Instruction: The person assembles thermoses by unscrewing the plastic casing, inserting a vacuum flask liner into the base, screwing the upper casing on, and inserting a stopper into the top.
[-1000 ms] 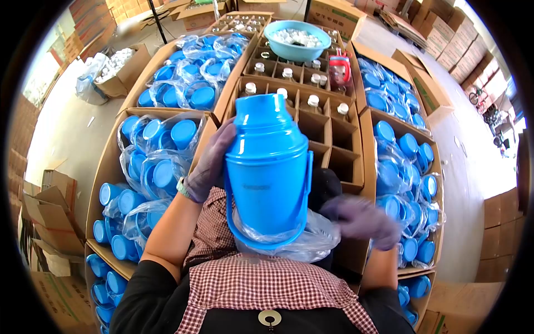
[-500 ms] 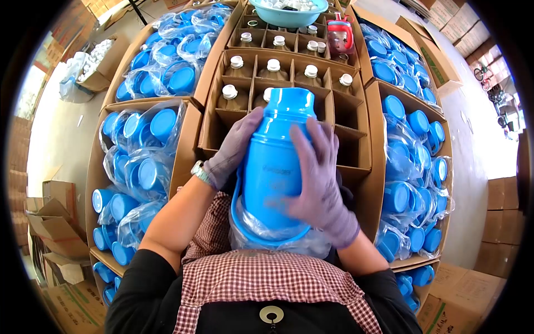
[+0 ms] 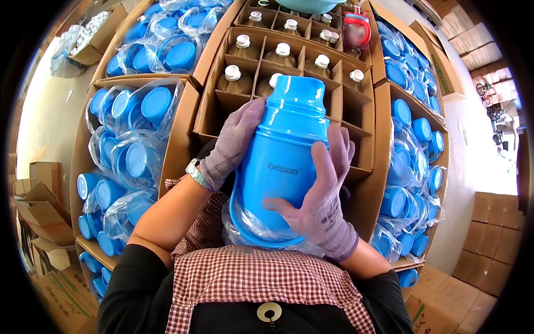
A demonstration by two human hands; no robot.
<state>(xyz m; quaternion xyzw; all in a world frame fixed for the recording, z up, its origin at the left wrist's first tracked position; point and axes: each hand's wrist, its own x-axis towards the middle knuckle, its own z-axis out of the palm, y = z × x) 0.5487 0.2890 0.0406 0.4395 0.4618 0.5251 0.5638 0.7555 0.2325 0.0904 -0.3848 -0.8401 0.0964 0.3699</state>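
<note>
A blue plastic thermos casing (image 3: 283,147) with a spout top and dark lettering on its front stands tilted in front of my apron. Its loop handle hangs low at the front, and a clear plastic bag (image 3: 250,225) is bunched around the base. My left hand (image 3: 231,145), in a grey-purple glove, is closed against the casing's left side, the fingers partly hidden behind it. Gloved alike, my right hand (image 3: 325,209) is open at the right side, with its fingers apart and thumb over the front; whether it touches is unclear.
Behind the casing stands a divided carton (image 3: 198,119) holding several white-capped bottles (image 3: 282,54). Cartons of bagged blue casings (image 3: 143,158) flank me on the left and right (image 3: 396,201). A red-handled clear cup (image 3: 356,30) and a light-blue basin (image 3: 314,5) are at the back.
The casing has turned slightly, so its lettering shows more clearly. My right hand has shifted right, its fingers moving off the front toward the side. The whole view has tilted a little.
</note>
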